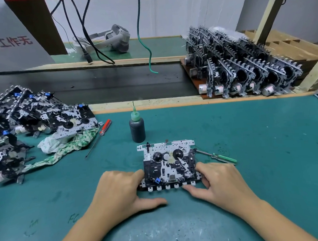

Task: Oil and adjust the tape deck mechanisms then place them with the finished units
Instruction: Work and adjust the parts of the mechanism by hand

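Green matting covered the bench, scuffed pale near its front edge, with broad bare room right of the deck. That deck, a perforated metal plate carrying black gears and levers, lay flat at mid-bench. Both hands flanked its near corners: the left hand had fingers curled against its left edge, the right hand gripped its right edge, thumb along the tabbed front. Just behind the deck stood a dark oil bottle with a green nozzle. A green screwdriver touched the deck's right side. Far left lay piled decks on a crumpled rag beside a red screwdriver. Behind right stood racked units.
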`<state>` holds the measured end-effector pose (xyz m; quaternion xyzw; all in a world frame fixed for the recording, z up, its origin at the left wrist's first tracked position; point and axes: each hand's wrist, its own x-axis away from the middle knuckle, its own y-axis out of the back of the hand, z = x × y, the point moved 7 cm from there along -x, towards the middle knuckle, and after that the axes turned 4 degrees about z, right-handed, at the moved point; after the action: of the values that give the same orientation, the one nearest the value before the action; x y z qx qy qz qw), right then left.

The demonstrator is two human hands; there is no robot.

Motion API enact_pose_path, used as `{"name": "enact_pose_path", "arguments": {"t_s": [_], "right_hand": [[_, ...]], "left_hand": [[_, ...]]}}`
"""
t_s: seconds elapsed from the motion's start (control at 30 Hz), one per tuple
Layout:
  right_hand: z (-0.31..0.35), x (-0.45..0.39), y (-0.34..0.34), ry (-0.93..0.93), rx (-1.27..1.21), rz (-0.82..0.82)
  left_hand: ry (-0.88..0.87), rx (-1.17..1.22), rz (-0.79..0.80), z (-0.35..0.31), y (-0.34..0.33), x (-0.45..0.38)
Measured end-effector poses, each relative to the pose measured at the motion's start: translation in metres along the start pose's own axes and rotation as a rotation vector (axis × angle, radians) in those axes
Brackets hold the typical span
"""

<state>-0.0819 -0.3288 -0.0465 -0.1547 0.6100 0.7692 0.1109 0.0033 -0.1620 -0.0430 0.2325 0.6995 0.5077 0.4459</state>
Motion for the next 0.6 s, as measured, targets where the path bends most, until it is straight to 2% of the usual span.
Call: {"name": "enact_pose_path", "arguments": {"t_s": [0.07, 0.27, 0.6], "right_hand": [[-0.001, -0.0001, -0.0009, -0.012, 0.0, -0.002], [-0.0022, 0.0006, -0.0007, -0.005, -0.07, 0.047], [-0.0014, 0.0006, -0.0004, -0.024, -0.059, 0.015]], "left_hand": [[0.013, -0.008, 0.018, -0.0007, -0.0012, 0.0011], [0.116, -0.036, -0.066, -0.003, 0.001, 0.0016], [0.015, 0.125, 0.015, 0.0021, 0.001, 0.0004]]}}
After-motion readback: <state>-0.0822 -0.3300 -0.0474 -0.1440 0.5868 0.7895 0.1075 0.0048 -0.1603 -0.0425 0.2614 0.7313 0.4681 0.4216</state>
